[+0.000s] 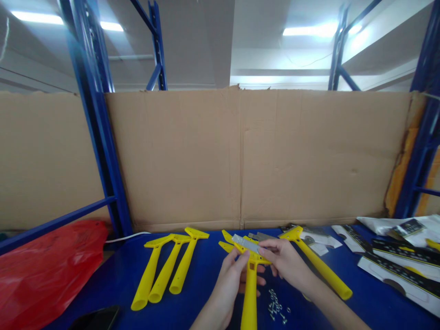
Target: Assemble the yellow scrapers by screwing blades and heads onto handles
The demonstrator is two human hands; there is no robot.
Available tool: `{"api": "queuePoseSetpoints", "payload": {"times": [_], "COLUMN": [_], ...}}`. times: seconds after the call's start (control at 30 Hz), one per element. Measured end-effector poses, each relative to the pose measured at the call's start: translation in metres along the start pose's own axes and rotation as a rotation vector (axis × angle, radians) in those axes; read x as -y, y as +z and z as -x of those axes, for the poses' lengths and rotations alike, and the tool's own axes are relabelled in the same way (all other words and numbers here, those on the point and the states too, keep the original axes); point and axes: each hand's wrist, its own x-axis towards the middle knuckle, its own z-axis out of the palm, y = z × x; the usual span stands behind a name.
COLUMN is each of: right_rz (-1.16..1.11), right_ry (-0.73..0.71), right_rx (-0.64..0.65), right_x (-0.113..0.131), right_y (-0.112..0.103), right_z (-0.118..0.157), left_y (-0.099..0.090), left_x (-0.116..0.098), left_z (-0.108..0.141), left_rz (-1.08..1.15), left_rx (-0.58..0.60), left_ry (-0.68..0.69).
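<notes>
Left fingers (228, 262) partly behind the yellow scraper (251, 293)

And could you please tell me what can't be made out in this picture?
Head view:
- Held yellow tool: handle's near end, cut off by bottom edge.
- Metal piece: right end, hidden by the right hand.
- Dark object: near part, cut off by bottom edge.
- Small metal parts: too small to count.

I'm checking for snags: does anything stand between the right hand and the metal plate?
Nothing visible does: the right hand touches the metal plate, which lies across the head of the yellow handle. Small screws lie aside.
</notes>
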Motion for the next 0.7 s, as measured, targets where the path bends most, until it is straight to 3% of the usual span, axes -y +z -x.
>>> {"api": "queuePoseSetpoints", "payload": {"times": [0.17, 0.47, 0.7], "right_rz": [-0.01, -0.137, -0.22], "right_ry": [-0.032, 0.13, 0.186], "right_rx": [0.055, 0.077, 0.003], "right_x": [0.003, 0.004, 0.01], "right_y": [0.001, 0.004, 0.004], "right_z": [0.003, 0.002, 0.003], "left_y": [-0.003, -0.009, -0.01], "left_x": [-0.008, -0.011, -0.016], "left_z": [-0.001, -0.003, 0.0], "left_rz": [-0.013, 0.011, 0.036], "left_rx": [-0.179, -0.187, -0.195], "left_ry": [0.046, 0.135, 0.071]}}
